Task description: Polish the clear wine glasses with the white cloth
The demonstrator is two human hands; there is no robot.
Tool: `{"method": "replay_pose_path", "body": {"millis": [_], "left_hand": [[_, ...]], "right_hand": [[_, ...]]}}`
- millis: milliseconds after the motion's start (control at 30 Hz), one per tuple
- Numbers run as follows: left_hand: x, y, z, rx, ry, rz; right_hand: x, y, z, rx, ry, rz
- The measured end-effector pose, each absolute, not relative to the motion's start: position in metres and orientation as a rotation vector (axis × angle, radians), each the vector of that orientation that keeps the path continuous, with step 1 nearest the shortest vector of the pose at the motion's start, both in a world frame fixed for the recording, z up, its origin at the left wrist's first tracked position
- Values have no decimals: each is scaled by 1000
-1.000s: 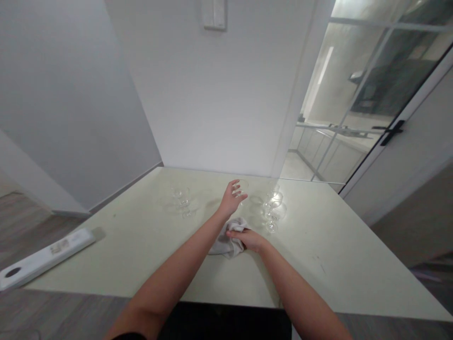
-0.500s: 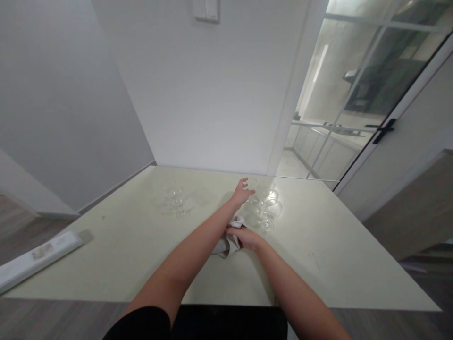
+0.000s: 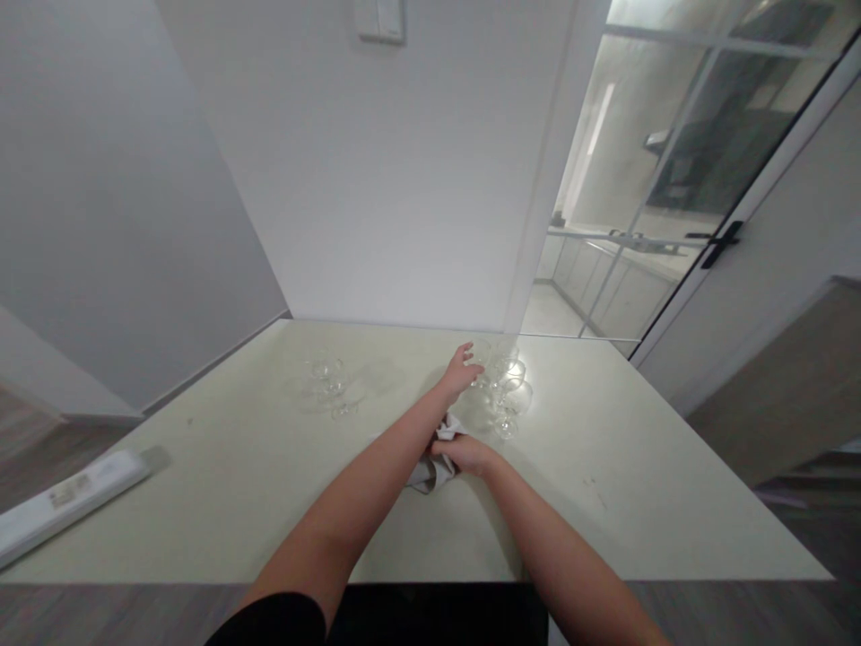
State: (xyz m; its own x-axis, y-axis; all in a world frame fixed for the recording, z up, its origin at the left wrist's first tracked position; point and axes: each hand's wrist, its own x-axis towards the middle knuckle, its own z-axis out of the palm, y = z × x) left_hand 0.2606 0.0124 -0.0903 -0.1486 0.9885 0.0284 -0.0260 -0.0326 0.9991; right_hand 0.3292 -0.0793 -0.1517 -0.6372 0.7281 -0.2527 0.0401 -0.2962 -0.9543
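My left hand (image 3: 460, 373) is stretched out over the table, thumb and fingers apart, right beside a clear stemmed glass (image 3: 480, 352). Whether the fingertips touch this glass is hard to make out. Closer to me, my right hand (image 3: 465, 453) grips a crumpled light-grey cloth (image 3: 430, 473), partly hidden under my left forearm. Several more clear stemmed glasses (image 3: 512, 375) stand close together to the right of my left hand. Another small group of clear glasses (image 3: 329, 375) is on the left part of the table.
The pale table (image 3: 619, 502) reaches back to a white wall (image 3: 377, 197). A long white box (image 3: 71, 502) lies at its left edge. Beyond the table at the right is a glass-paned door with a black handle (image 3: 721, 244).
The view has shifted slightly. My left hand stays by the same glass with its fingers still apart, and my right hand keeps hold of the cloth, its folds moved a little.
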Motion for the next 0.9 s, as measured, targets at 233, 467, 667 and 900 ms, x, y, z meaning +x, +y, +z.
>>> {"method": "replay_pose_path", "body": {"millis": [233,467,667,900], "left_hand": [[261,10,-90,1136,1218,1313],[247,-4,-98,1097,1332,1451],[208,-82,-90,1449,1397,1583],[138,-159,-90,1392,1826,2272]], "right_hand": [[329,-81,-148,-979,-1549,1939],[334,-79,-147,-993,-1664,1866],[332,-78,-150,-927,-1439,2047],[335,-79,-149,-907,-1265,2166]]}}
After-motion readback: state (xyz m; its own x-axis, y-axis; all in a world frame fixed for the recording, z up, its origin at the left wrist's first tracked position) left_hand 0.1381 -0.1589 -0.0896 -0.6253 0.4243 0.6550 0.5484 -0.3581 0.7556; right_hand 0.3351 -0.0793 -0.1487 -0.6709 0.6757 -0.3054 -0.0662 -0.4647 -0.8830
